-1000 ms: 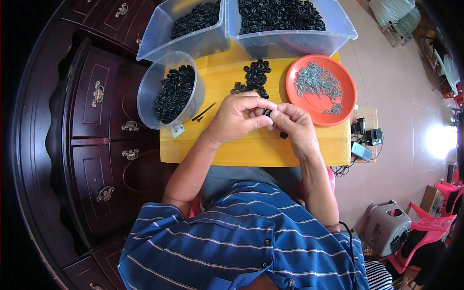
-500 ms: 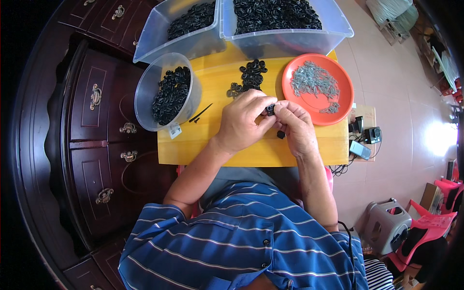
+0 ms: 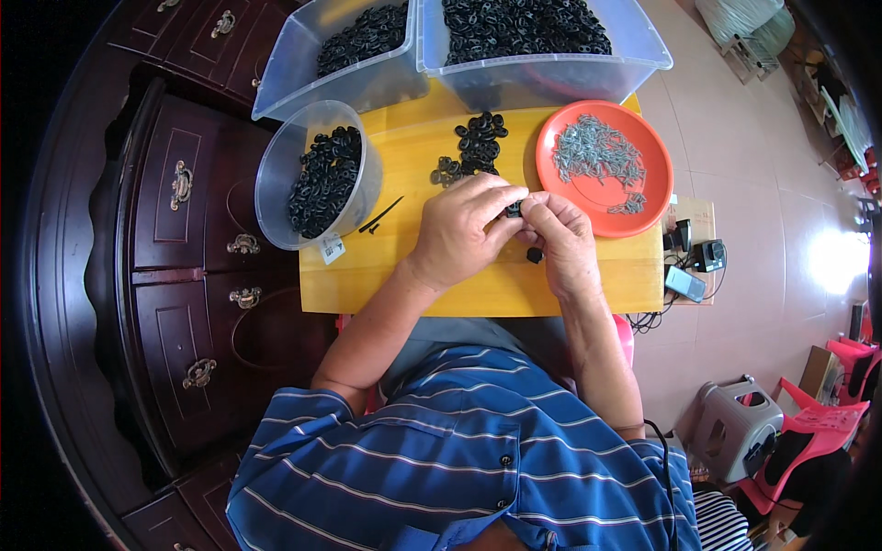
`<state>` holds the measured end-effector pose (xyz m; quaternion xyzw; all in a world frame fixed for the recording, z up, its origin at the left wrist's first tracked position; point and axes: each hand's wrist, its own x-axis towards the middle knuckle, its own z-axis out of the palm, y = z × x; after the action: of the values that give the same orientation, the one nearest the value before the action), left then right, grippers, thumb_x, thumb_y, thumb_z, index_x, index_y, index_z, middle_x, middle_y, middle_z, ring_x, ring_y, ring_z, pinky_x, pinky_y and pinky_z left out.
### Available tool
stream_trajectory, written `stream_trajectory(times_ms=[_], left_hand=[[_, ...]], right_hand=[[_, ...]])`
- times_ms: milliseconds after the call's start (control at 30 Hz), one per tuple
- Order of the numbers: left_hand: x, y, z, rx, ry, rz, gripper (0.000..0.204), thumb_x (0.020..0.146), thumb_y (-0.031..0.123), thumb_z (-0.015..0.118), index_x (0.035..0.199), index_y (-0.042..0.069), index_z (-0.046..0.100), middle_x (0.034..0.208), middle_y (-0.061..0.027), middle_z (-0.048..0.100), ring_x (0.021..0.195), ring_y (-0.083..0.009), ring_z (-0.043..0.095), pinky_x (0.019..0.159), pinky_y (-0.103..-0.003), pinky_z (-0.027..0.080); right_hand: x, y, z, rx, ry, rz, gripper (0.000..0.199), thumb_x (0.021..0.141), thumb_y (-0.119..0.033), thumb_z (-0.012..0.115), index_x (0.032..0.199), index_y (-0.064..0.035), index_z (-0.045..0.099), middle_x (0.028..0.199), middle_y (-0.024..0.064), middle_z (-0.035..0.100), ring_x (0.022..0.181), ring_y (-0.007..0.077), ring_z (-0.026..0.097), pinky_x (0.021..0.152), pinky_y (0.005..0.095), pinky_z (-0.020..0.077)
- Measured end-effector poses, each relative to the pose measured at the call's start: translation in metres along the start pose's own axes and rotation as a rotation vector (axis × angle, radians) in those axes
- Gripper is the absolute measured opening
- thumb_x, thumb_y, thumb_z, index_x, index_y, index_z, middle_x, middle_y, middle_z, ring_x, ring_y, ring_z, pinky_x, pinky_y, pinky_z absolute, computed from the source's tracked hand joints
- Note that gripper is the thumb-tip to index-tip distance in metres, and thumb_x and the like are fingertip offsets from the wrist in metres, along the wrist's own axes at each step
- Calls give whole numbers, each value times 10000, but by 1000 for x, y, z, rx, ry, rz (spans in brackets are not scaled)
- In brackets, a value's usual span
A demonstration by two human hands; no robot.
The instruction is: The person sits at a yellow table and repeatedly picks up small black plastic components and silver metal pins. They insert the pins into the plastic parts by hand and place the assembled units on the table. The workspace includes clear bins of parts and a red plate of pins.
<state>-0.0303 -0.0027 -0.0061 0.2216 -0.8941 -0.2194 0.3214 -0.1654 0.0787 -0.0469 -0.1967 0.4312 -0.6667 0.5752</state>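
Observation:
Above the yellow tabletop [image 3: 413,285] my two hands meet at a small black plastic part [image 3: 514,209]. My left hand [image 3: 467,225] pinches it from the left between thumb and fingers. From the right, the thumb and fingertips of my right hand [image 3: 562,237] press on the same part; whether they also hold a small pin is hidden. A small black piece [image 3: 534,255] shows just below the right fingers. Beyond my hands lies a loose pile of black ring-like parts [image 3: 480,142]. An orange-red plate [image 3: 597,207] with many thin silver metal pins [image 3: 597,151] sits to the right.
A clear round tub [image 3: 367,179] of black parts stands left, beside a thin black stick [image 3: 381,214]. Two clear bins [image 3: 551,78] of black parts line the far edge. Dark drawers [image 3: 175,193] flank the left; chargers and cables [image 3: 707,257] lie right, a grey stool [image 3: 735,427] lower right.
The black part has turned slightly between my fingertips and is more covered now. Both hands otherwise stay in nearly the same place.

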Motion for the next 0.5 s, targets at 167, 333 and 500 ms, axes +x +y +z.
stream_trajectory(times_ms=[167, 333, 500], left_hand=[[2, -1, -3, -8, -19, 10, 348, 699, 16, 791, 1023, 28, 665, 915, -125, 667, 808, -298, 662, 711, -357, 544], [4, -4, -3, 0, -30, 29, 335, 693, 21, 798, 1002, 28, 668, 898, -121, 668, 797, -296, 660, 702, -357, 541], [3, -7, -1, -5, -16, 38, 324, 691, 4, 797, 990, 28, 674, 893, -120, 668, 769, -285, 657, 683, -344, 539]], right_hand=[[-1, 0, 0, -65, -7, -24, 142, 940, -168, 615, 870, -50, 651, 769, -39, 590, 700, 40, 496, 639, 201, 386], [1, 2, 0, -71, 3, -42, 149, 937, -167, 616, 863, -42, 648, 762, -36, 587, 703, 45, 497, 639, 205, 386], [0, 2, 1, -90, 8, -47, 142, 937, -159, 619, 875, -36, 654, 766, -33, 592, 709, 44, 502, 649, 205, 394]])
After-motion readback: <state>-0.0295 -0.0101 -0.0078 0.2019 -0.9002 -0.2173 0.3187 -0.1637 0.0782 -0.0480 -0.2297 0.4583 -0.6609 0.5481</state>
